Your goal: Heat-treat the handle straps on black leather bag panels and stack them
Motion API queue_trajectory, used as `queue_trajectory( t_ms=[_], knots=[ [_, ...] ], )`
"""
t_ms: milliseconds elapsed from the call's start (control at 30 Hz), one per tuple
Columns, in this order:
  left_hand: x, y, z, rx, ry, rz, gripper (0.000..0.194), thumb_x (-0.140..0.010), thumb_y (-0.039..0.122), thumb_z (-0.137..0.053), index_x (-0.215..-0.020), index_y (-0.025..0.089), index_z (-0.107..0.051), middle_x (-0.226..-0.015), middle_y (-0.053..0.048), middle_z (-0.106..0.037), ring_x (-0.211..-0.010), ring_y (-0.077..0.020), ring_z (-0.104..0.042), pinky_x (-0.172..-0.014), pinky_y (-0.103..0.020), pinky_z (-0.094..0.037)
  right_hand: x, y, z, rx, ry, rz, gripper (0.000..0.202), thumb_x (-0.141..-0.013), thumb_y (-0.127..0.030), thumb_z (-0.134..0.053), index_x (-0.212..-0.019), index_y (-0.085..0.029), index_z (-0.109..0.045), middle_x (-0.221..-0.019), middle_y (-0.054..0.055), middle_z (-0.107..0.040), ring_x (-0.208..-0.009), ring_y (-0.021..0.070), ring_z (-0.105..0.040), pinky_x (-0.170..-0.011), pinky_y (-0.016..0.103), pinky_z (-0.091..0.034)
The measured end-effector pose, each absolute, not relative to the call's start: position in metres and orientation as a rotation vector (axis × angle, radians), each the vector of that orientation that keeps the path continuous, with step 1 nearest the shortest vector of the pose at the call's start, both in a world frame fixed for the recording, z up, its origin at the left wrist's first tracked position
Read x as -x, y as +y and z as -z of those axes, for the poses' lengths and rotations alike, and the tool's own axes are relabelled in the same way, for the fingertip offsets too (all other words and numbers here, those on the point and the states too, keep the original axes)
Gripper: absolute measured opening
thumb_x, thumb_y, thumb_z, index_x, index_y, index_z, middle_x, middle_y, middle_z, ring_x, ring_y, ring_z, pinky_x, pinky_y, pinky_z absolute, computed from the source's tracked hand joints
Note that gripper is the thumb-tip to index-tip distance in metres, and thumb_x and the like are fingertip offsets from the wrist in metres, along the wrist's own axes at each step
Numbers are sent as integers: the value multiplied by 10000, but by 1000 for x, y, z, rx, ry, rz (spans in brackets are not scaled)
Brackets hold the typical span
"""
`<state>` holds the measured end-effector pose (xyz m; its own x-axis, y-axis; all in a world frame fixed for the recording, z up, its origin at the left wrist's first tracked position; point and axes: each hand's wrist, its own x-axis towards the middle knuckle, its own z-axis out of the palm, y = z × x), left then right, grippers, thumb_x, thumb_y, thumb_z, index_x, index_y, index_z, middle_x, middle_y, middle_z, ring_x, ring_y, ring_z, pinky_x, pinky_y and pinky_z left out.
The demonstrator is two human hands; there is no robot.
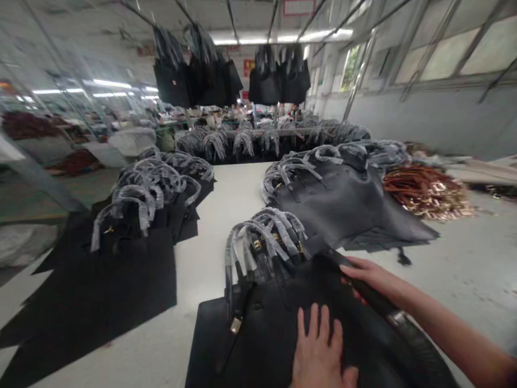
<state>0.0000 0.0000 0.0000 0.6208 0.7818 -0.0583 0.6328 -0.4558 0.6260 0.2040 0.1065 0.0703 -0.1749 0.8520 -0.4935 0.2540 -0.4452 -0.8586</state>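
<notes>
My left hand (319, 347) lies flat with fingers spread on a black bag panel (274, 334). My right hand (374, 277) is wrapped round a long black tool (369, 296), which has a metallic collar and a dark ribbed part trailing to the lower right. The tool's far end lies against the panel's upper right edge; its kind is unclear. Just beyond my hands, arched bag handles (262, 231) in clear plastic film stand up from the pile. A black strap with a gold-coloured metal end (236, 325) rests across the panel.
Black bags with wrapped handles are piled at left (121, 269) and behind at right (335, 199). Brown straps with gold hardware (430, 191) lie on the white table (230, 199). Black bags (173, 81) hang from overhead rails. A small black tassel-like piece (403, 256) sits nearby.
</notes>
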Motion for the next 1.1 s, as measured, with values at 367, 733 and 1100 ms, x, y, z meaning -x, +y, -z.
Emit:
queue_trajectory(
  t_ms=[367,733,1100],
  knots=[
    [-11,-14,6,-2288,1105,-317,720,-864,413,-510,-1489,178,-241,-1552,-147,-89,-1421,-387,-42,-1098,-704,-72,-190,118,-68,1540,-1369,-1807,331,-799,-472,-652,-960,-199,-554,-702,-25,-612,-434,93,-571,-368,186,-452],
    [-12,-21,6,-2407,1180,-314,686,-900,474,-433,-1483,160,-255,-1558,-152,-103,-1432,-359,-25,-1120,-659,-93,-178,122,-60,1586,-1323,-1611,359,-832,-388,-626,-1116,-192,-527,-663,-29,-598,-417,107,-543,-369,218,-449],
    [-16,-56,5,-2480,1146,-440,629,-917,421,-381,-1453,105,-293,-1543,-167,-199,-1442,-302,-83,-1159,-559,-78,-200,35,-69,1576,-1316,-1948,491,-791,-438,-667,-1198,-205,-522,-695,-9,-636,-426,111,-567,-364,204,-444]
  ],
)
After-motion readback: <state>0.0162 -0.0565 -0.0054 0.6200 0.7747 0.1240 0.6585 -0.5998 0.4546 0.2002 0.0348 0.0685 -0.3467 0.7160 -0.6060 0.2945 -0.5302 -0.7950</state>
